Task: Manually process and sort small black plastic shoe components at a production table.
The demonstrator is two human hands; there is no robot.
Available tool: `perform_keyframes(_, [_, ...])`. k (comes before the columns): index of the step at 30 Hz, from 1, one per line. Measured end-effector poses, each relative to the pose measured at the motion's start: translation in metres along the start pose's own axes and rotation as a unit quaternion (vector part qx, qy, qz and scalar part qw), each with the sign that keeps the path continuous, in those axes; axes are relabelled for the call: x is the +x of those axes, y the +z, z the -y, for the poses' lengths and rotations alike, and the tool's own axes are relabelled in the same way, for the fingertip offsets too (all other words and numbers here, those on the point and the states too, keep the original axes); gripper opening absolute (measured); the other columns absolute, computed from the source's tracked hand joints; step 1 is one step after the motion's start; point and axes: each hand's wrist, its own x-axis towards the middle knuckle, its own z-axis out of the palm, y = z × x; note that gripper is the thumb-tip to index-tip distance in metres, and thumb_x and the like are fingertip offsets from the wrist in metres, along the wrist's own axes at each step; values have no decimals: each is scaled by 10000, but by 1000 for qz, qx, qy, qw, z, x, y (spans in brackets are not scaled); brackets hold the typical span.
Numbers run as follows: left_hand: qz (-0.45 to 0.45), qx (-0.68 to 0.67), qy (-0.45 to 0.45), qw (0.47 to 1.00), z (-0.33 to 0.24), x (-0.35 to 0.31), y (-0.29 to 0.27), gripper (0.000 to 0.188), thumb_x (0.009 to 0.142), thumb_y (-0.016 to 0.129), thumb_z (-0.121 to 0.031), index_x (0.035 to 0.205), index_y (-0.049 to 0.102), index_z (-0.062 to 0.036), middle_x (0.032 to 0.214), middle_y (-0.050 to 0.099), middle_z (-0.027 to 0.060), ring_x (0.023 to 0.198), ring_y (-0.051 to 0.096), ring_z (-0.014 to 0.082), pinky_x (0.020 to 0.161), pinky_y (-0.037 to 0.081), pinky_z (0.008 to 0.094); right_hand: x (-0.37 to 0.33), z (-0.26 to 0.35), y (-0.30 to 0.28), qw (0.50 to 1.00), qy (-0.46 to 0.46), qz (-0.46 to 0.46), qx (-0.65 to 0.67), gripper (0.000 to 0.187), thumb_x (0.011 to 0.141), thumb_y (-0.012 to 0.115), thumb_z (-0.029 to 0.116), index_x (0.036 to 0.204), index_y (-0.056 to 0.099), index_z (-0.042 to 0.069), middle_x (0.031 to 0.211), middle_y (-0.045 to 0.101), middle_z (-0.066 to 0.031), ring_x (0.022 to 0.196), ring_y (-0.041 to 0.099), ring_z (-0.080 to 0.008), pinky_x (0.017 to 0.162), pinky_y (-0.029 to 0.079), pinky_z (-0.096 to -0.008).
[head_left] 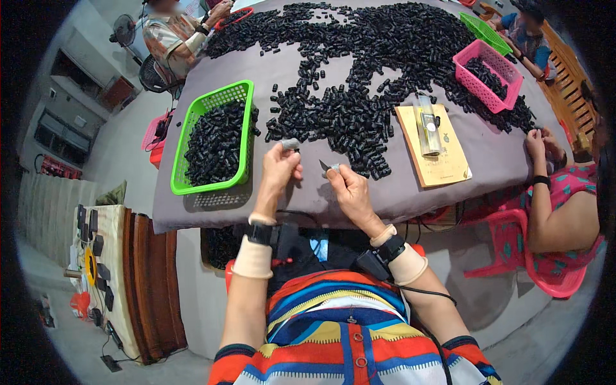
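Note:
My left hand [278, 170] is raised over the front of the table, grey tape wrapped round a finger. Its fingers pinch a small black part [297, 151], mostly covered by the fingertips. Just to its right, my right hand [351, 192] is closed on a small knife [324, 166] whose dark pointed blade faces my left hand; the knife's grip is largely hidden. Beyond both hands lies a heap of small black cylindrical parts [340, 115]. A green plastic basket [247, 138] holding many of the same parts stands left of my left hand.
Right of the heap, a yellow booklet [449, 168] carries a clear plastic case [428, 131]. A pink basket [510, 96] and another green basket [486, 33] stand farther right. Other people sit at the far left, far right and near right, hands at the grey-covered table [282, 64].

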Motion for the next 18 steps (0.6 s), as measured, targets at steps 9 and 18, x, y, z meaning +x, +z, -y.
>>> perform_keyframes(9, [103, -342, -81, 931, 28, -44, 8, 172, 843, 508, -20, 1011, 546, -20, 741, 553, 71, 601, 545, 144, 513, 457, 236, 1, 6, 3, 999, 19, -1, 39, 313, 854, 537, 229, 659, 450, 0, 521, 441, -150, 424, 385, -192, 428, 321, -328])
perform_keyframes(18, [141, -379, -60, 913, 37, -43, 0, 236, 848, 516, -49, 1083, 530, -26, 831, 559, 45, 648, 516, 123, 548, 426, 219, -1, 8, 1, 996, -30, 36, -79, 256, 820, 571, 220, 677, 497, 21, 591, 509, -147, 523, 517, -312, 454, 361, -366])
